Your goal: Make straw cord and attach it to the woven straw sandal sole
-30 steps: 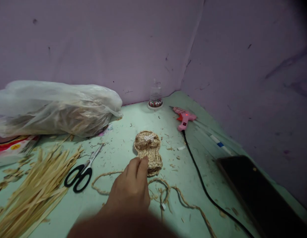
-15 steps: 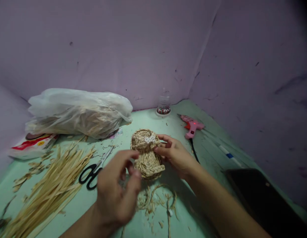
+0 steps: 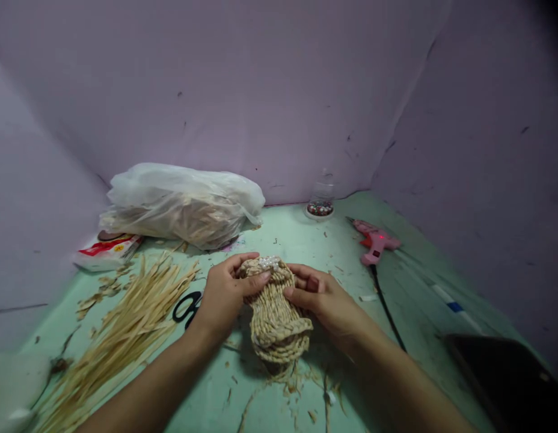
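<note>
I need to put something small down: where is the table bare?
Mostly bare: between the plastic bag, glue gun and woven piece. Crowded: the left, with pale strips and scissors; the near side of the woven piece, with scraps.

The head-worn camera looks forward and down across the nearby green surface [image 3: 288, 231] toward the purple wall [image 3: 252, 114].

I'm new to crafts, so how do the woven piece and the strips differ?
The woven piece is rows of twisted cord; the strips are flat. The left hand and right hand hold the woven piece; the strips lie on the table. The woven piece bears white beads; the strips show none. Both are straw-coloured.
</note>
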The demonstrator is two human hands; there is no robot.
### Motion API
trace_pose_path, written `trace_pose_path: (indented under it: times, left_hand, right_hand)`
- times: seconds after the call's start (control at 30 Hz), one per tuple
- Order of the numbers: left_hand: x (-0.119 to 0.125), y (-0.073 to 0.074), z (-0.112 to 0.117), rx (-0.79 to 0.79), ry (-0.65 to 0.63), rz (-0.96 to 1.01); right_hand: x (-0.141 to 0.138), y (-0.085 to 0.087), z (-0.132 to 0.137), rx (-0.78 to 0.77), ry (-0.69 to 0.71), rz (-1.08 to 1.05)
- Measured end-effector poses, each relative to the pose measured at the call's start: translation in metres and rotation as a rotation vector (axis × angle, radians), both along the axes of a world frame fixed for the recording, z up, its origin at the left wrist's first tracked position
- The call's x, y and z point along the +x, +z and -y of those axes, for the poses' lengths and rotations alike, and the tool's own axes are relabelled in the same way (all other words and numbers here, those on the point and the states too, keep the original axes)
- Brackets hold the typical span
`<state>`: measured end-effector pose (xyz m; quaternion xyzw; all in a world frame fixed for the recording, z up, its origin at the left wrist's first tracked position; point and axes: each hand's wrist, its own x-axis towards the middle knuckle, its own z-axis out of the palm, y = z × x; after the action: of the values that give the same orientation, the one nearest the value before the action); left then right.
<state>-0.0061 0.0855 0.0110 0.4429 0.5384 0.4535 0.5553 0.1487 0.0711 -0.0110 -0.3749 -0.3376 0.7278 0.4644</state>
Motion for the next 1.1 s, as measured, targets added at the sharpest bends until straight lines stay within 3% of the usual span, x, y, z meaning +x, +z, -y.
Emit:
trace_pose_path:
  times: [0.13,0.3,0.87,1.1]
  left_hand:
    - [0.0028,0.0032,-0.0007,-0.122,0.032,0.141]
    - [0.003,0.0034,-0.0006,-0.118,0.01,0.167]
    - [0.0027,0.0038,0.0022,-0.079,-0.082,0.012]
    - [0.0062,0.0022,0.0033,-0.096,-0.052,0.035]
  right_hand:
    - [0.0006,-0.0017,-0.0004,-0.012,0.016,0.011]
    - [-0.0008,-0.0013,-0.0002,-0.001,0.01,0.039]
    - [-0.0089,0.0005,0.0055,-0.06,-0.065,-0.031]
    - [-0.0061,0.0005,0.0051,-0.112,-0.048,-0.06]
